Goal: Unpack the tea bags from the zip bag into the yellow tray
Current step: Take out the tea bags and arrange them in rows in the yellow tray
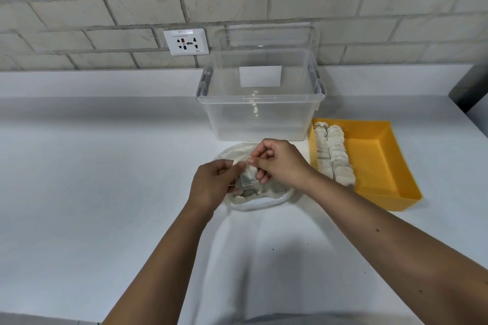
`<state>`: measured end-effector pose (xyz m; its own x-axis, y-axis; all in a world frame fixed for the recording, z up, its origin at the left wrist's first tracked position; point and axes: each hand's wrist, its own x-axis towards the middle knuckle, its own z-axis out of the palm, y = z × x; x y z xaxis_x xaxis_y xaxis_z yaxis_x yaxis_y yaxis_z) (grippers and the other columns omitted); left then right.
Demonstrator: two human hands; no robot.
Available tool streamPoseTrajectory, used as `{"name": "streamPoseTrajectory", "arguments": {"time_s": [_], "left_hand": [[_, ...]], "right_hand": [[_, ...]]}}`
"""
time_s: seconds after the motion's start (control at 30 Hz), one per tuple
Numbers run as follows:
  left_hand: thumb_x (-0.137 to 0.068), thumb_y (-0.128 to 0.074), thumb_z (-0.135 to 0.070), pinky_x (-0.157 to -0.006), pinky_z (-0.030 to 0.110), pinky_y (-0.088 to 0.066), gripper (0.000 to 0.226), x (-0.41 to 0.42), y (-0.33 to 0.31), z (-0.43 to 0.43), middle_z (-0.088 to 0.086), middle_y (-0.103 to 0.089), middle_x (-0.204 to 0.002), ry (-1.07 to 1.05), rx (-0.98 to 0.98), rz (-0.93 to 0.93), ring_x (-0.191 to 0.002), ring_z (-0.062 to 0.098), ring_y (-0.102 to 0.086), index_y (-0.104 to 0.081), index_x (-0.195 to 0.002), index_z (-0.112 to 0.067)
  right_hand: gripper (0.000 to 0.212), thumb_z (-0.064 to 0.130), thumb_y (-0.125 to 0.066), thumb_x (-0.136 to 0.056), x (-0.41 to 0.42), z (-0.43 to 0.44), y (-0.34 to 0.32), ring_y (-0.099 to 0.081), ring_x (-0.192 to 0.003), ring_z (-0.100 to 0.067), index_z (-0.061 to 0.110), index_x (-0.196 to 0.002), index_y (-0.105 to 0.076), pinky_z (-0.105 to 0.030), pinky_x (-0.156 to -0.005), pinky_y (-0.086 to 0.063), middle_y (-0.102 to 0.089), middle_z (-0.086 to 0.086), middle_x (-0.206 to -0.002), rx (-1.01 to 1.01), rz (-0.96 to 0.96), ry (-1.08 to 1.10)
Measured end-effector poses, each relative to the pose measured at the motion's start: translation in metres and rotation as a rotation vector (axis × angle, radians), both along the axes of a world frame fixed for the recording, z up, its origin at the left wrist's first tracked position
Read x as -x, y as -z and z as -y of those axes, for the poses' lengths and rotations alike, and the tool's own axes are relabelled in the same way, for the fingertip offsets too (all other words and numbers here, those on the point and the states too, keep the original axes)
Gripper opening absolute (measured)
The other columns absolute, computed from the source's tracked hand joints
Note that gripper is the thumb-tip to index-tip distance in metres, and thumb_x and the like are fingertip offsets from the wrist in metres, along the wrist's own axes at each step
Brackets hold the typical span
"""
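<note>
A clear zip bag lies on the white counter in front of me, with several tea bags still inside it. Just above it, both hands hold one tea bag. My left hand pinches its upper left corner, and my right hand pinches its top edge with curled fingers. To the right stands the yellow tray. Two rows of tea bags lie along the tray's left side; its right half is bare.
A clear plastic storage box stands open behind the zip bag, against the brick wall, touching the tray's far left corner. A wall socket sits to its left. A dark object shows at the far right edge.
</note>
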<state>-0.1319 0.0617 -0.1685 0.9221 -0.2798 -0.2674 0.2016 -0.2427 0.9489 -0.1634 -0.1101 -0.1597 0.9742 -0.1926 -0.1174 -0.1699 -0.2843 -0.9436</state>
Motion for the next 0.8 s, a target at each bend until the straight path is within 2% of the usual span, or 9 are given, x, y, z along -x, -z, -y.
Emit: {"name": "streamPoseTrajectory", "arguments": {"time_s": [0.03, 0.1, 0.17, 0.23, 0.37, 0.5, 0.63, 0.73, 0.8], "left_hand": [[-0.085, -0.076, -0.032, -0.079, 0.046, -0.062, 0.024, -0.003, 0.001, -0.001, 0.023, -0.066, -0.072, -0.039, -0.041, 0.043, -0.071, 0.03, -0.066, -0.073, -0.077, -0.01], [-0.082, -0.075, -0.033, -0.082, 0.052, -0.06, 0.021, -0.01, 0.004, -0.006, 0.014, -0.07, -0.07, -0.138, -0.093, 0.096, -0.073, 0.031, -0.071, -0.073, -0.073, -0.015], [-0.081, -0.074, -0.033, -0.082, 0.053, -0.06, 0.018, -0.016, 0.005, -0.008, 0.003, -0.07, -0.064, -0.178, -0.095, 0.091, -0.078, 0.034, -0.073, -0.073, -0.071, -0.017], [-0.08, -0.073, -0.034, -0.083, 0.053, -0.06, 0.019, -0.017, 0.005, -0.009, 0.001, -0.07, -0.063, -0.169, -0.104, 0.088, -0.078, 0.034, -0.072, -0.072, -0.07, -0.018], [-0.082, -0.071, -0.032, -0.084, 0.053, -0.058, 0.019, -0.014, 0.009, -0.008, 0.006, -0.069, -0.065, -0.152, -0.124, 0.097, -0.074, 0.032, -0.07, -0.07, -0.072, -0.016], [-0.079, -0.071, -0.035, -0.084, 0.053, -0.058, 0.02, -0.012, 0.012, -0.007, -0.001, -0.067, -0.062, -0.138, -0.12, 0.095, -0.069, 0.024, -0.066, -0.07, -0.071, -0.016], [-0.081, -0.071, -0.033, -0.085, 0.053, -0.058, 0.019, -0.013, 0.014, -0.008, -0.001, -0.067, -0.062, -0.144, -0.118, 0.091, -0.069, 0.022, -0.066, -0.07, -0.073, -0.016], [-0.082, -0.071, -0.032, -0.085, 0.053, -0.058, 0.019, -0.014, 0.015, -0.008, -0.002, -0.067, -0.062, -0.147, -0.117, 0.096, -0.069, 0.022, -0.066, -0.07, -0.073, -0.015], [-0.082, -0.071, -0.031, -0.085, 0.053, -0.058, 0.018, -0.014, 0.015, -0.008, -0.003, -0.066, -0.061, -0.147, -0.116, 0.092, -0.068, 0.022, -0.066, -0.07, -0.073, -0.015]], "right_hand": [[0.013, 0.013, -0.07, -0.088, -0.001, -0.002, 0.004, -0.066, -0.052, -0.021, 0.002, -0.089, -0.063, -0.029, -0.052, -0.055, -0.069, -0.017, -0.07, -0.004, 0.004, 0.028], [0.01, 0.014, -0.069, -0.088, -0.002, -0.005, 0.017, -0.065, -0.055, -0.017, 0.005, -0.089, -0.065, -0.03, -0.057, -0.057, -0.068, -0.01, -0.071, 0.104, 0.006, 0.053], [0.007, 0.015, -0.07, -0.086, 0.001, -0.006, 0.033, -0.063, -0.066, -0.013, 0.01, -0.091, -0.069, -0.028, -0.069, -0.055, -0.068, 0.0, -0.078, 0.319, -0.021, -0.018], [0.018, 0.017, -0.076, -0.08, 0.004, -0.007, 0.046, -0.062, -0.08, -0.012, 0.012, -0.096, -0.071, -0.025, -0.076, -0.051, -0.064, 0.005, -0.086, 0.439, -0.076, -0.103], [0.035, 0.033, -0.084, -0.071, 0.003, -0.015, 0.059, -0.058, -0.088, -0.016, 0.013, -0.096, -0.069, -0.025, -0.076, -0.044, -0.059, 0.002, -0.096, 0.56, -0.099, -0.075], [0.043, 0.05, -0.076, -0.072, 0.002, -0.027, 0.06, -0.062, -0.093, -0.019, 0.017, -0.098, -0.067, -0.033, -0.077, -0.052, -0.061, 0.001, -0.104, 0.724, -0.116, 0.001], [0.031, 0.042, -0.07, -0.081, 0.003, -0.029, 0.061, -0.062, -0.094, -0.019, 0.018, -0.1, -0.068, -0.034, -0.076, -0.052, -0.062, 0.002, -0.104, 0.761, -0.084, 0.001], [0.011, 0.026, -0.074, -0.082, 0.006, -0.022, 0.061, -0.063, -0.085, -0.017, 0.016, -0.086, -0.072, -0.032, -0.073, -0.051, -0.067, 0.001, -0.092, 0.631, -0.047, -0.011], [0.01, 0.021, -0.079, -0.078, 0.009, -0.017, 0.06, -0.063, -0.074, -0.012, 0.014, -0.075, -0.073, -0.027, -0.07, -0.047, -0.069, 0.005, -0.08, 0.514, -0.041, 0.011]]}}
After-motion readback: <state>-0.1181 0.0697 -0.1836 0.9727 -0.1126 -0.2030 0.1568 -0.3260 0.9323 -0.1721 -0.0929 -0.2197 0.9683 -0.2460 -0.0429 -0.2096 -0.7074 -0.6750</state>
